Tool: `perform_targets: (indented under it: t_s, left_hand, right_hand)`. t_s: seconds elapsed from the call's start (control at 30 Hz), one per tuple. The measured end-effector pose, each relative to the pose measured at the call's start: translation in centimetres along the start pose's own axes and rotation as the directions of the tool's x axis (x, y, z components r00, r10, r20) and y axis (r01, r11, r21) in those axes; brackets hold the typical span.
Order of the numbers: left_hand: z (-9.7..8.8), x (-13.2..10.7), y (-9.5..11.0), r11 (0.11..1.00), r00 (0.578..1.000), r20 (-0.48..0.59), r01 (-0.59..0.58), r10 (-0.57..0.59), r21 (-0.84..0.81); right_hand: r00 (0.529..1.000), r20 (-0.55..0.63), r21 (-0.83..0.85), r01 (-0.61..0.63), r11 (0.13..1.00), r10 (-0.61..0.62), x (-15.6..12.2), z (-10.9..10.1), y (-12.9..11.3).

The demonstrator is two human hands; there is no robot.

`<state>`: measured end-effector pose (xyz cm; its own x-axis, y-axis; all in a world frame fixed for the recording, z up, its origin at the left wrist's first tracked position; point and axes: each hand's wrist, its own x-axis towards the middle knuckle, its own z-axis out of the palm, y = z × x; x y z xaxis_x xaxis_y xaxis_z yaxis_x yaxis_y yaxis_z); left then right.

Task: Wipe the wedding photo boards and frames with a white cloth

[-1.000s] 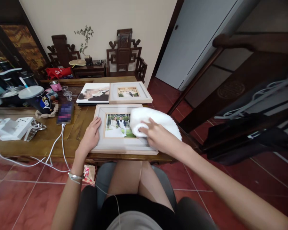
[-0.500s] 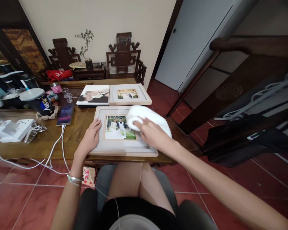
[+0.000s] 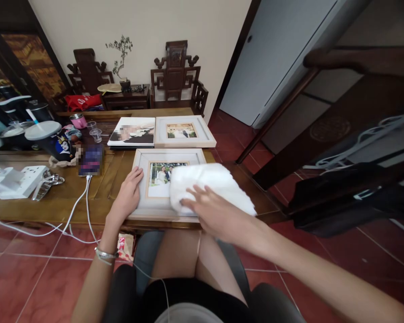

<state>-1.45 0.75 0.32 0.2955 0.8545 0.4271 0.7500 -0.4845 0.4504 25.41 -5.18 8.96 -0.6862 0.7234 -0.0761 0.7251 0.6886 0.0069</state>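
Observation:
A pale wooden picture frame [image 3: 140,158] with a wedding photo lies flat at the near edge of the wooden table [image 3: 54,197]. My left hand [image 3: 129,195] rests open on the frame's left border, fingers flat. My right hand [image 3: 210,211] presses a white fluffy cloth [image 3: 208,184] onto the frame's lower right part, fingers spread on top of it. The cloth covers the right half of the photo.
Behind lie a second framed photo [image 3: 184,131] and an unframed print [image 3: 132,132]. To the left are a phone [image 3: 91,159] with a white cable, a power strip [image 3: 18,178], cups and a dark tumbler [image 3: 55,141]. Carved chairs [image 3: 175,76] stand at the wall.
My right hand has drawn the cloth from the frame's upper right toward me and leftward, onto the lower right part. My left hand has stayed on the left border.

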Motion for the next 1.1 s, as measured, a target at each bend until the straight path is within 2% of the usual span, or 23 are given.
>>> perform_targets:
  t_s: [0.1, 0.17, 0.23, 0.33, 0.43, 0.5, 0.57, 0.67, 0.77, 0.9, 1.0, 1.1]
  left_hand:
    - [0.0, 0.0, 0.1, 1.000, 1.000, 0.001, 0.006, -0.006, 0.009]
    - [-0.1, 0.0, 0.1, 1.000, 1.000, 0.008, 0.004, -0.004, 0.009]
    - [-0.2, 0.0, 0.1, 1.000, 1.000, 0.019, -0.005, 0.004, 0.008]
    - [-0.2, 0.0, -0.1, 1.000, 0.999, 0.024, -0.023, 0.023, 0.000]
    - [-0.2, 0.0, -0.1, 1.000, 1.000, 0.011, -0.029, 0.029, -0.007]
    - [-0.2, 0.0, -0.1, 1.000, 1.000, 0.003, -0.023, 0.023, -0.008]
    - [-0.1, 0.0, 0.0, 1.000, 1.000, 0.004, -0.014, 0.014, -0.005]
    - [-0.1, 0.0, 0.1, 1.000, 1.000, 0.012, -0.003, 0.003, 0.009]
    - [-0.1, 0.0, 0.1, 1.000, 1.000, 0.013, 0.001, -0.001, 0.017]
    - [-0.2, 0.0, 0.3, 1.000, 1.000, 0.009, 0.004, -0.004, 0.004]
    - [-0.2, 0.0, 0.4, 1.000, 1.000, 0.012, 0.009, -0.009, 0.003]
    - [-0.2, 0.0, 0.4, 1.000, 1.000, 0.012, 0.011, -0.011, 0.001]
  right_hand:
    - [0.998, 0.050, 0.123, 0.032, 0.992, -0.038, -2.3, -1.5, -2.3]
    - [0.998, 0.051, 0.162, 0.024, 0.987, -0.033, -2.1, -1.3, -2.9]
    - [1.000, 0.001, 0.160, 0.000, 0.987, -0.001, -0.6, -0.1, -2.5]
    - [0.990, -0.122, 0.108, -0.057, 0.992, 0.070, 3.2, 2.1, 0.0]
    - [0.963, -0.228, 0.046, -0.139, 0.989, 0.146, 7.2, 3.0, 3.6]
    - [0.957, -0.249, 0.004, -0.152, 0.988, 0.148, 9.2, 3.0, 5.3]
    - [0.969, -0.211, -0.027, -0.136, 0.990, 0.128, 10.0, 2.8, 5.9]
    - [0.990, -0.111, -0.019, -0.093, 0.995, 0.091, 8.6, 2.5, 4.4]
    - [1.000, 0.001, 0.063, -0.026, 0.998, 0.026, 4.9, 1.6, 1.6]
    - [0.990, 0.120, 0.261, 0.040, 0.965, -0.073, 0.0, -0.9, -1.8]
    - [0.988, 0.108, 0.362, 0.067, 0.930, -0.113, -1.1, -1.6, -2.5]
    - [0.998, 0.001, 0.319, 0.053, 0.946, -0.057, 0.5, -0.9, -0.8]
